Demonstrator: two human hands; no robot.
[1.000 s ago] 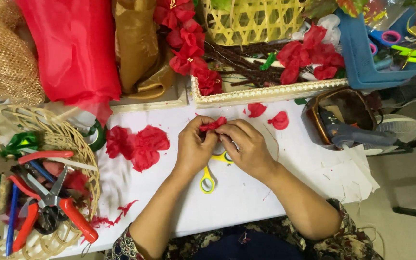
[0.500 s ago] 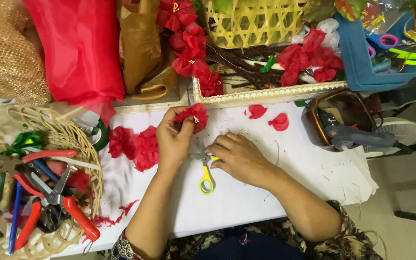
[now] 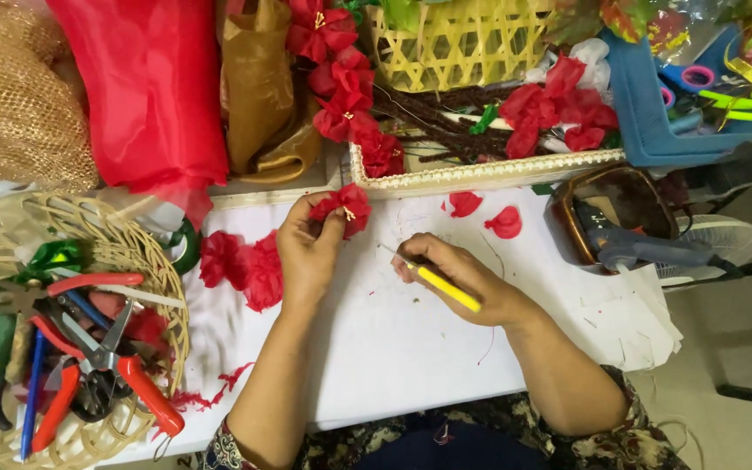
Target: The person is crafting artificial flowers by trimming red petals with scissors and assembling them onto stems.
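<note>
My left hand (image 3: 308, 248) pinches a small red fabric flower (image 3: 346, 205) with a gold centre, lifted above the white table (image 3: 393, 339). My right hand (image 3: 459, 277) grips yellow-handled scissors (image 3: 446, 287), the thin blades pointing left toward the flower. A pile of red fabric petals (image 3: 241, 265) lies just left of my left hand. Two loose red petals (image 3: 485, 213) rest on the table beyond my right hand.
A woven basket (image 3: 163, 287) at left holds red-handled pliers, cutters and pens. Red and gold cloth, a cream tray (image 3: 480, 172) of red flowers and twigs, a yellow basket (image 3: 459, 43) and a blue bin (image 3: 646, 113) line the back. A glue gun (image 3: 646, 248) sits in a brown bowl at right.
My hands have parted. The left lifted the flower up and away, and the right picked the yellow scissors up off the table.
</note>
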